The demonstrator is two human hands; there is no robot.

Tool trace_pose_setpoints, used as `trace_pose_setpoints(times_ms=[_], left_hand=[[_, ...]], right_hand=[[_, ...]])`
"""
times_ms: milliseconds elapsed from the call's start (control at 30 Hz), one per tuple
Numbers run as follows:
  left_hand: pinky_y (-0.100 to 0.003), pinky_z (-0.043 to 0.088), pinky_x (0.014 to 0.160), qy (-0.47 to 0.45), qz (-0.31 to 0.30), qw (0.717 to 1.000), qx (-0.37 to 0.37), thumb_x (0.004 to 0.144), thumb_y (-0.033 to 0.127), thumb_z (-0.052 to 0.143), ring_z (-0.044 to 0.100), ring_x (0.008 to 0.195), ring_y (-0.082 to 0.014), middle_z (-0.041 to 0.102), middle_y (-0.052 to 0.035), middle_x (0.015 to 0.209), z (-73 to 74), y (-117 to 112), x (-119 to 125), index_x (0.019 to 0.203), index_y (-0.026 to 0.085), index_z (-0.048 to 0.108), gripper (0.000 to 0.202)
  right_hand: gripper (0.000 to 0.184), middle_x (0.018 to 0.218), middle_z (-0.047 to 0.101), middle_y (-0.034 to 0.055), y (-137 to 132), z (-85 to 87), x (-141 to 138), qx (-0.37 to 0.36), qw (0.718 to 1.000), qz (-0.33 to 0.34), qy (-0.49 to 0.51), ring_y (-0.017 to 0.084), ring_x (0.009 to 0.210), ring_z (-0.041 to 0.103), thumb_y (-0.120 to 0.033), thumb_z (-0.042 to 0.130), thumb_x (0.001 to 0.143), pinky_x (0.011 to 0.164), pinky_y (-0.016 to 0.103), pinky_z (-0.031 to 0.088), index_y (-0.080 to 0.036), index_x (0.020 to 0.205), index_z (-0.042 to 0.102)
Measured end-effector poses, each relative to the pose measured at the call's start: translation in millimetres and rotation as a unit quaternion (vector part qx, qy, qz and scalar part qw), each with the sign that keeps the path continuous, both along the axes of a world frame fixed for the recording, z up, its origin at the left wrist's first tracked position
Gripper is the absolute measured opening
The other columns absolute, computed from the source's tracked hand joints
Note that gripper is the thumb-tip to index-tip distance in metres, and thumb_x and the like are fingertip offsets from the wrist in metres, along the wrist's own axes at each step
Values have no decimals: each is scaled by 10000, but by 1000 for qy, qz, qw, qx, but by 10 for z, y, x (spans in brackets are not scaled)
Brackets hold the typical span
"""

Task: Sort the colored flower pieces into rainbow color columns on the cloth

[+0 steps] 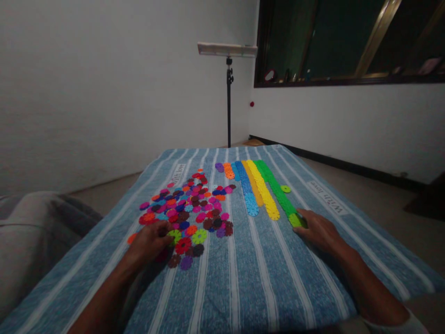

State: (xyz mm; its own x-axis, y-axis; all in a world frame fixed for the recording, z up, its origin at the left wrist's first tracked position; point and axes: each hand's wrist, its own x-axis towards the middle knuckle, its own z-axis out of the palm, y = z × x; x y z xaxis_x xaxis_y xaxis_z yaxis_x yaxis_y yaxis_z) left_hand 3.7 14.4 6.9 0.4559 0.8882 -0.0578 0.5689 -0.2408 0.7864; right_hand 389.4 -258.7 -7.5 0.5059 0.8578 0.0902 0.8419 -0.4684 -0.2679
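Note:
My left hand [151, 240] is closed at the near left of a loose pile of colourful notched plastic discs [187, 204]. Its thumb and finger pinch the edge of a lime green disc [174, 237]. Over on the right, my right hand [320, 230] has its thumb and fingers around a lime green disc [297, 221] at the near end of a green row of overlapping discs [276, 188]. Beside that lie a yellow row [262, 188], a darker yellow row [255, 185] and a blue row [246, 188].
A striped blue cloth [243, 287] covers the table. Short orange [228, 170] and purple [219, 167] groups lie at the far side, and a single lime disc [285, 189] sits right of the green row. Behind the table stands a lamp on a black pole [228, 102].

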Motion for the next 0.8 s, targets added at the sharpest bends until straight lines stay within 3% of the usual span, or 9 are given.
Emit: trace_pose_setpoints(times_ms=[267, 400, 667, 800], left_hand=[[-323, 491, 611, -3, 5, 998, 56, 587, 296, 655, 608, 660, -226, 656, -41, 667, 176, -157, 51, 676, 192, 618, 142], [-336, 508, 652, -26, -19, 998, 57, 609, 297, 652, 621, 706, -233, 663, -39, 677, 246, -238, 213, 688, 199, 632, 127], [-306, 518, 667, -142, -133, 980, -32, 619, 196, 617, 639, 698, -177, 693, -48, 743, 238, -493, 948, 724, 158, 652, 116], [-281, 487, 559, -202, -185, 952, -139, 641, 209, 614, 619, 567, -156, 666, -43, 657, 159, -636, 1221, 758, 133, 632, 140]], right_hand=[[407, 1153, 689, 101, -41, 14, 4, 55, 998, 0, 11, 267, 1001, 650, -361, 571, 846, 810, 332, 463, -206, 1218, 631], [352, 1107, 702, 114, 55, 82, -84, 102, 994, 20, 17, 274, 922, 663, -347, 540, 864, 798, 378, 482, -201, 1159, 664], [269, 1010, 728, 79, 565, 210, -696, 172, 966, 164, 102, 212, 862, 673, -260, 607, 843, 804, 342, 503, -208, 1087, 707], [268, 938, 734, 74, 791, 215, -922, 179, 952, 197, 153, 191, 799, 667, -261, 624, 839, 751, 314, 496, -193, 1080, 719]])
